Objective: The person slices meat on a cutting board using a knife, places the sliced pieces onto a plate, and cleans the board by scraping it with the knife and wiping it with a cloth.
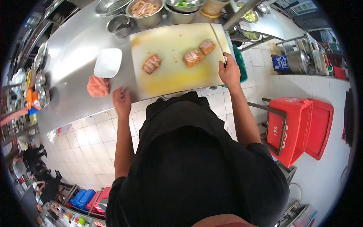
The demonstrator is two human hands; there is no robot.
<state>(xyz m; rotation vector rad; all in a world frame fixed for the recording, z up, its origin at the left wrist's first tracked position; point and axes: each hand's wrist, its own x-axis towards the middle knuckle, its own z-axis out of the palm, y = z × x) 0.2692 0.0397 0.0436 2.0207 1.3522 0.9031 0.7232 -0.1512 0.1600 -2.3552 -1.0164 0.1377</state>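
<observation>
My right hand [230, 72] is closed around the dark handle of a knife [217, 36], whose blade lies along the right side of the cutting board [162, 41]. Three browned chunks of meat rest on this yellow-stained white board: one chunk [152, 64] at the left, a larger chunk [193, 58] and a smaller chunk [207, 46] close together at the right. Over the counter's front edge, left of the board, my left hand [121, 101] has loosely bent fingers, apart and holding nothing. A crumpled pink cloth [98, 86] lies beside it, below a white square dish [108, 63].
Along the back of the steel counter [72, 68] stand a pot of sliced meat [145, 9], a small steel pot [119, 25] and a bowl of greens [185, 3]. Red crates [289, 128] stand on the right. Other people [41, 178] are far off at lower left.
</observation>
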